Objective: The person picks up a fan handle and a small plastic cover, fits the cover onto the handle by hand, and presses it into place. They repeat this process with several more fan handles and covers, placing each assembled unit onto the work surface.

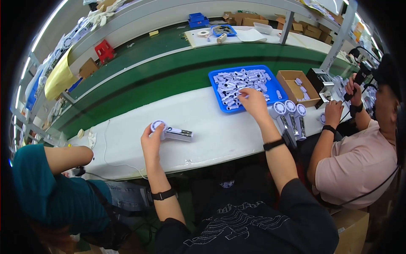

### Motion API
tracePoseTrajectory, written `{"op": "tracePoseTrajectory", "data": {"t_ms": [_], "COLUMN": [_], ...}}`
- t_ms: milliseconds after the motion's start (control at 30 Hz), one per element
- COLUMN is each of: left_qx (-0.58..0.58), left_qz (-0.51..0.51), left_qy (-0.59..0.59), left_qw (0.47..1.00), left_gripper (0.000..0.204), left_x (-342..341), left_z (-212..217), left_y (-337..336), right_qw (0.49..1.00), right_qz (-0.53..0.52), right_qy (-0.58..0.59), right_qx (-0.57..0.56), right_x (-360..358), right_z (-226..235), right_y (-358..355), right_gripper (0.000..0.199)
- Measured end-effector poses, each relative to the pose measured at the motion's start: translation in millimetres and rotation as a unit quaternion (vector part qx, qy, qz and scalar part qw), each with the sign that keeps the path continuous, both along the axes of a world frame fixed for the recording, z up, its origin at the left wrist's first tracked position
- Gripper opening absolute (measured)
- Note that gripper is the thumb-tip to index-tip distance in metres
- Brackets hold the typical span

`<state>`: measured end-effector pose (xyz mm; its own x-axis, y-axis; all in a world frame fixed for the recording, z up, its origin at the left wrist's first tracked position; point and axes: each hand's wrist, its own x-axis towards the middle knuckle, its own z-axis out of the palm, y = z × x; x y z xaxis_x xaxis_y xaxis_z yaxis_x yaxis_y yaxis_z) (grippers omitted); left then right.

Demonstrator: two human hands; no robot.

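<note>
My left hand [151,142] is closed around the round head of a lilac handheld fan [179,134]. The fan's handle points right, just over the white worktop, and its open side shows dark parts inside. My right hand [253,101] reaches over the near side of a blue tray [224,109], fingers pinched together at the heap of small lilac plastic pieces [243,80]. Whatever lies between those fingertips is too small to make out. Beside my right forearm, three more handheld fans [290,116] lie side by side, their handles also open.
The white worktop [127,116] runs along a green conveyor belt [169,80]. Right of the tray stands a cardboard box [311,101] with several lilac pieces, then a black-and-silver device [320,80]. A co-worker in pink [351,165] handles a black tool; another in teal [46,190] sits left. A thin white cable [108,156] crosses the worktop.
</note>
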<state>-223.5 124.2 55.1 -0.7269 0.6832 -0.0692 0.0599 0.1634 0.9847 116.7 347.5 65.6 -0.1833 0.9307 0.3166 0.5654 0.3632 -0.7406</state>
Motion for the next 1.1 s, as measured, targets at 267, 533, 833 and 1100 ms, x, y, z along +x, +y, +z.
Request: {"op": "tracePoseTrajectory", "data": {"t_ms": [267,533,833,1100], "left_qx": [0.021,0.25,0.221,0.091], "left_qz": [0.156,-0.195,-0.518,-0.485], "left_qy": [0.511,0.338,0.287,0.338], "left_qw": [0.845,0.886,0.775,0.802], "left_gripper": [0.044,0.031,0.067,0.069], "left_x": [52.0,204.8,325.1,253.7], "left_z": [4.0,42.2,4.4,29.5], "left_y": [19.3,88.8,216.2,121.6], "right_qw": [0.941,0.964,0.828,0.932], "right_qz": [0.018,-0.061,-0.198,-0.066], "right_qy": [-0.312,0.205,0.525,0.339], "right_qx": [0.127,0.159,-0.008,-0.111], "right_x": [-18.1,34.0,114.3,134.4], "right_z": [-18.0,12.7,-22.2,-5.8], "right_y": [37.3,-17.4,-153.4,-168.2], "right_gripper": [0.025,0.023,0.021,0.021]}}
